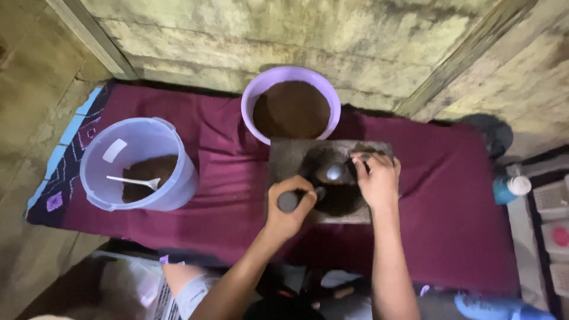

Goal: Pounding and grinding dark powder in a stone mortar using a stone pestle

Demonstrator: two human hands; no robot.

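Note:
A square dark stone slab (284, 155) with a hollow of dark brown powder lies on a maroon cloth (225, 148). My left hand (290, 204) is closed around a dark cylindrical pestle (288, 201) at the slab's near left edge. My right hand (376, 178) rests on the slab's right side, its fingers by a small shiny metal spoon or cup (336, 172) over the powder. Whether the right hand grips it I cannot tell.
A purple bowl (256, 89) full of brown powder stands just behind the slab. At the left, a translucent blue bucket (101, 178) holds some powder and a white spoon (133, 181). A blue bottle (510, 188) and white trays (554, 198) sit at the right. A plastic bag (136, 284) lies near my knees.

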